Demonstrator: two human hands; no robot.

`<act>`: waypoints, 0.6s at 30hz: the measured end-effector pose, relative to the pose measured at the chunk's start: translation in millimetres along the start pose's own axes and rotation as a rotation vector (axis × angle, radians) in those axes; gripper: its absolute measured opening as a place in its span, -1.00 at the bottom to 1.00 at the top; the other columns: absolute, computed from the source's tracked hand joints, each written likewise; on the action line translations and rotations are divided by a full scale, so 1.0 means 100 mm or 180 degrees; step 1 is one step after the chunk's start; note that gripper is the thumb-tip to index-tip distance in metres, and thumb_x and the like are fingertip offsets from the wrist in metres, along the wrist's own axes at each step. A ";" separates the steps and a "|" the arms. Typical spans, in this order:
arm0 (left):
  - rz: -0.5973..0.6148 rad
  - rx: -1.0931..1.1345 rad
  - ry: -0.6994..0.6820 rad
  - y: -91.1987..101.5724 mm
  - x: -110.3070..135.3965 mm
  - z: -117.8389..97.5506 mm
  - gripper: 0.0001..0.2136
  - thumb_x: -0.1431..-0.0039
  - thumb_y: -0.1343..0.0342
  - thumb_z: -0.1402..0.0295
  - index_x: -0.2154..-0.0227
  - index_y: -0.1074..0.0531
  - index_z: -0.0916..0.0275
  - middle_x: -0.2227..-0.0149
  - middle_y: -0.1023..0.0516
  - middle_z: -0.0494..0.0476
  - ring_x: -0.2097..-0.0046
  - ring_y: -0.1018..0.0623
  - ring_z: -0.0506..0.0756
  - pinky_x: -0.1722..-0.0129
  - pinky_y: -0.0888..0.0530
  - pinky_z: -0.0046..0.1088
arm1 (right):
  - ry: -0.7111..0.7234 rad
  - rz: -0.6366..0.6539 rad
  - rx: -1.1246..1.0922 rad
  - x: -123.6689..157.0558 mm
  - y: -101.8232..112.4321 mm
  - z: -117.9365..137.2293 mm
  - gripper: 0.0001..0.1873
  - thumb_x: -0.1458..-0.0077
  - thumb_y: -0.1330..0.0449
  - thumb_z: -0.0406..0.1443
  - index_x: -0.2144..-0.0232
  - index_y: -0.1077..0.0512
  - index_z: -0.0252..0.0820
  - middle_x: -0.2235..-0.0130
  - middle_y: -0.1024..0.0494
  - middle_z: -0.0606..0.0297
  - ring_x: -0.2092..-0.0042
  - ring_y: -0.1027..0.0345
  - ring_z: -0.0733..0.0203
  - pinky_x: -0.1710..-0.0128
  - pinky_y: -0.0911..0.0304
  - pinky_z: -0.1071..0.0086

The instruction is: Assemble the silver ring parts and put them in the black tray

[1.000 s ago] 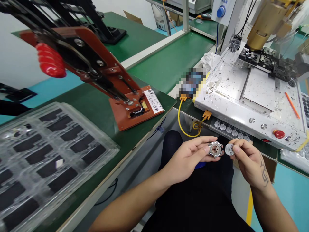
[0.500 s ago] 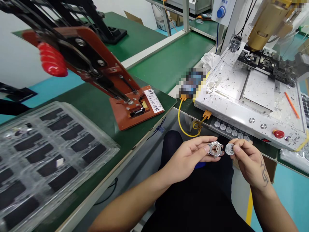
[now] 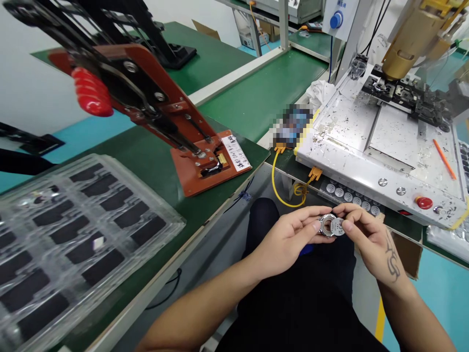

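Observation:
Above my lap, my left hand [image 3: 289, 238] is closed around the edge of a silver watch case [image 3: 324, 226], thumb on the near rim and fingers beneath. The case looks like a metal ring with lugs, its open side facing up. My right hand [image 3: 368, 238] pinches a thin round grey disc [image 3: 336, 226] with small print between thumb and forefinger. That disc overlaps the right part of the case's opening. Whether it touches the case I cannot tell. My right fingertips are right beside the case and hide part of its right side.
To the left are a clear plastic tray [image 3: 146, 208] with dark compartments and a red-brown hand press [image 3: 198, 168] with a red grip [image 3: 91, 93]. On the right stands a white machine [image 3: 348, 161] with a red button [image 3: 423, 202]. Beneath it lies a sheet of round discs [image 3: 348, 196].
My right hand has moved left with the disc, from beside the watch case to over its opening. My left hand still holds the case. The view has shifted slightly.

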State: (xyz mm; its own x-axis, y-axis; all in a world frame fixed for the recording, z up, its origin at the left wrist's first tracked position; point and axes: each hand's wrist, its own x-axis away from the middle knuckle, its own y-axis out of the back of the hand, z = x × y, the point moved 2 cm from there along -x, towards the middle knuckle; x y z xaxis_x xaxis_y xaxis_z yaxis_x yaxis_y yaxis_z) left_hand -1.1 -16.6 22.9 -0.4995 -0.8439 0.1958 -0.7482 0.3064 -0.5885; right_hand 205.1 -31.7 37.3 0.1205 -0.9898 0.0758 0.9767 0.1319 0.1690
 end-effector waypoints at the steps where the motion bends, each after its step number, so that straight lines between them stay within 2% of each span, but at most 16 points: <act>1: 0.0005 -0.0042 -0.0030 0.00 0.00 0.00 -0.58 -0.36 -0.37 0.17 -0.18 -0.61 0.27 -0.12 -0.71 0.33 -0.19 -0.67 0.38 -0.19 -0.67 -0.02 | -0.0002 0.0039 0.0063 -0.01 -0.02 0.02 -0.73 -0.40 -0.30 -0.09 0.33 -0.49 -0.06 -0.07 -0.60 0.18 -0.08 -0.46 0.00 -0.09 -0.36 0.18; 6: -0.0033 -0.0258 -0.0129 0.00 0.02 0.02 -0.61 -0.42 -0.30 0.20 -0.21 -0.58 0.26 -0.13 -0.70 0.31 -0.17 -0.69 0.32 -0.22 -0.65 -0.07 | 0.0081 0.0062 0.0244 -0.04 -0.09 0.04 -0.73 -0.41 -0.28 -0.10 0.33 -0.47 -0.06 -0.01 -0.59 0.20 -0.01 -0.47 0.04 -0.04 -0.36 0.20; 18: 0.0047 -0.0466 -0.0146 -0.02 0.02 0.02 -0.64 -0.48 -0.21 0.26 -0.23 -0.55 0.27 -0.15 -0.69 0.30 -0.18 -0.68 0.27 -0.22 -0.65 -0.13 | 0.0122 0.0015 0.0290 -0.03 -0.11 0.00 -0.72 -0.41 -0.28 -0.10 0.33 -0.44 -0.07 0.03 -0.57 0.22 0.03 -0.45 0.08 0.01 -0.34 0.25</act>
State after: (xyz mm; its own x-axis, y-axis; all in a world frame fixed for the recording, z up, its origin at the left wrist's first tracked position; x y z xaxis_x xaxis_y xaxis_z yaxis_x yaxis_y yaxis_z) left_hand 0.4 -19.7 23.1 -0.4930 -0.8570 0.1500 -0.7983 0.3770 -0.4697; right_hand 194.4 -29.7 34.9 0.1336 -0.9903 0.0394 0.9562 0.1393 0.2575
